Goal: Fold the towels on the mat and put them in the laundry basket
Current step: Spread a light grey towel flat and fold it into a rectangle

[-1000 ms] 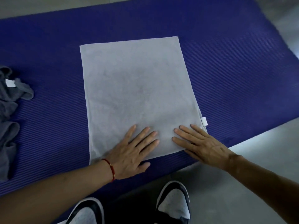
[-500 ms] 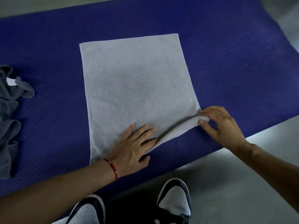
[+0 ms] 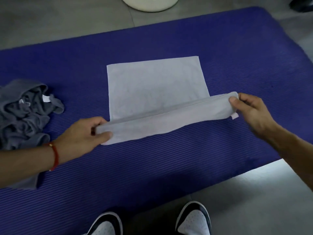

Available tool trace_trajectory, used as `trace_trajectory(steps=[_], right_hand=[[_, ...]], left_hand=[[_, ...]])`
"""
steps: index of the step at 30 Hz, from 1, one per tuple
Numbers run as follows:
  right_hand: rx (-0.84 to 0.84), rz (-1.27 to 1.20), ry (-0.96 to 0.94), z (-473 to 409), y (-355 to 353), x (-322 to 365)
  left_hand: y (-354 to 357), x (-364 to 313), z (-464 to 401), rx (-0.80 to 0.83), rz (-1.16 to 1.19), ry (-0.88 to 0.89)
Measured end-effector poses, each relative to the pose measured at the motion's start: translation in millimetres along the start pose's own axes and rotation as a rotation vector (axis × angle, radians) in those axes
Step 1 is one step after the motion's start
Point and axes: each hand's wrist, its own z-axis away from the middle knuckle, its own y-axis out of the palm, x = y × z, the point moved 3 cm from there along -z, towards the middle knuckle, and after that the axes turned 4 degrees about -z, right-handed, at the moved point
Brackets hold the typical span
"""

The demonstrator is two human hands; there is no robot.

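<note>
Pale towel point(image 3: 155, 85) mid-fold; grey towel point(image 3: 25, 112) and basket point(image 3: 150, 4) wait.
Left hand point(image 3: 83, 134) and right hand point(image 3: 250, 111) pinch its near edge.

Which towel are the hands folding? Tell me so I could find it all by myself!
Look at the big blue mat on the floor. In its middle lies a pale grey towel, flat and neat, with the left hand and right hand each pinching a near corner. The other towel, at the mat's left side, is dark grey and crumpled in a heap.

Pale grey towel point(image 3: 152, 85), ribbed blue mat point(image 3: 152, 167).
</note>
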Motion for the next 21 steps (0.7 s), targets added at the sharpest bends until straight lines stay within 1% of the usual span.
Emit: trace_trajectory(steps=[2, 5, 6, 7, 8, 9, 12, 15, 16, 18, 20, 21], right_hand=[[-0.026, -0.137, 0.010, -7, 2, 12], [-0.057, -0.173, -0.013, -12, 6, 24], [-0.054, -0.169, -0.020, -14, 8, 25], [-0.051, -0.152, -0.018, -15, 10, 27], [-0.053, -0.113, -0.012, -16, 11, 29], [-0.049, -0.058, -0.010, -16, 12, 30], [-0.001, 0.121, 0.029, -9, 17, 30], [0.050, 0.206, 0.116, 16, 23, 16], [0.067, 0.224, 0.147, 28, 23, 10], [0.111, 0.257, 0.214, 56, 24, 0], [0.150, 0.268, 0.293, 85, 22, -14], [0.163, 0.261, 0.343, 99, 20, -21]], left_hand=[[-9, -7, -8, -0.114, 0.311, -0.004], [-15, -14, -15, -0.231, 0.780, -0.013], [-14, -13, -18, -0.249, 0.881, -0.025], [-11, -11, -20, -0.251, 0.926, -0.036], [-8, -8, -23, -0.242, 0.912, -0.031], [-5, -7, -24, -0.231, 0.850, -0.013], [3, -3, -18, -0.185, 0.597, 0.010], [10, 8, -1, -0.083, 0.359, 0.021], [14, 13, 7, -0.018, 0.306, 0.020], [28, 21, 26, 0.162, 0.263, -0.019], [47, 28, 51, 0.348, 0.279, -0.099], [55, 30, 63, 0.411, 0.311, -0.142]])
